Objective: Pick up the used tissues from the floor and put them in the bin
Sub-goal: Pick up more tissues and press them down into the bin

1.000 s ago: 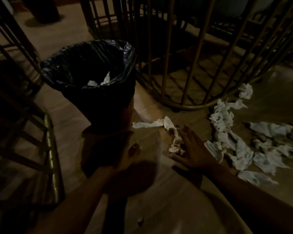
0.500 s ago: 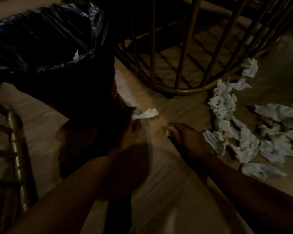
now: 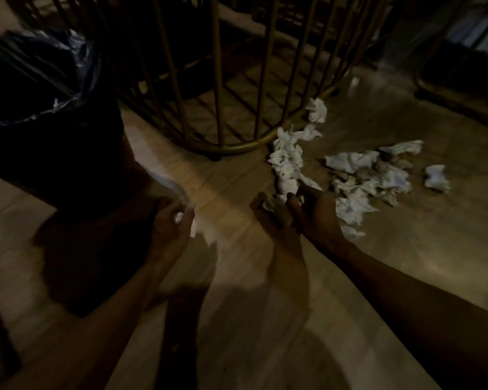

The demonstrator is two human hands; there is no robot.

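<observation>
Both hands now loaded, bin just to our left

The lined bin (image 3: pixel 40 88) has slid leftward; most tissues (image 3: pixel 361 175) still litter the floor. Our left hand (image 3: pixel 171 229) has lifted its tissue strip (image 3: pixel 178 205), clenched; our right hand (image 3: pixel 313 213) now pinches another tissue (image 3: pixel 271 204).

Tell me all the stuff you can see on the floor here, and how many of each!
Tissues on the floor: a scattered heap, too tangled to count, white, right of centre beside the gold frame.
Tissue in the left hand: one, white, blurred, near the bin.
Bin: one, with a black bag liner, far left.
Gold frame: one, round with upright bars, top centre, standing on the floor.
Floor: light wood, dim.
Left hand: closed on a tissue.
Right hand: fingers gathering tissue at the heap's near edge.
</observation>
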